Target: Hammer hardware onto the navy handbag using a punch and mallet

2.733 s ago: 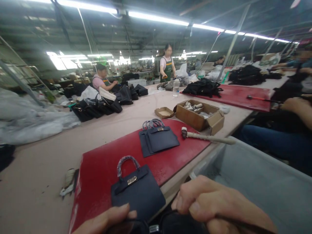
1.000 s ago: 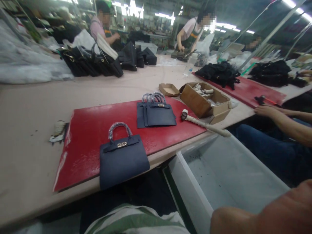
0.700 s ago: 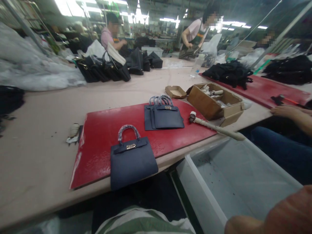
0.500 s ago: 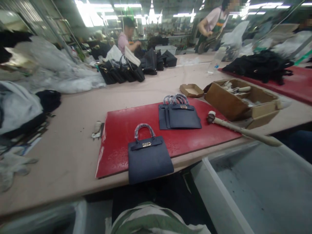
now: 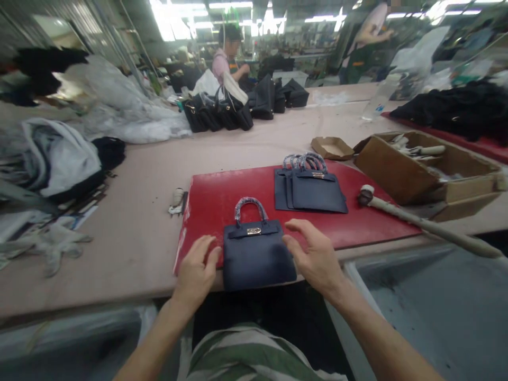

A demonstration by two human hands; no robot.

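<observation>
Hovering on the two sides of a dark bag point(image 5: 257, 260) are the person's left hand point(image 5: 197, 269) and right hand point(image 5: 317, 258). The bag lies flat between them, clasp side up. Most of it is on a red board point(image 5: 222, 182), and its bottom pokes past the board to the front of the bench point(image 5: 146, 219). Counting the handle point(image 5: 251, 200), it looks longest going away from the person, with the loop pointing to the far side.

From the left hand, the bag is just to the right, with a thin strip of red in between. From the right hand, it is just to the left. That thumb seems to lie over the bag's side, so the right hand looks nearer, but I can't tell if it touches. On each hand the fingers stand apart from the thumb, with nothing in them.

More flat bags point(image 5: 319, 193) sit in a pile farther up the board, past the right hand. A hammer point(image 5: 428, 226) rests to their right, near a brown box point(image 5: 400, 174).
</observation>
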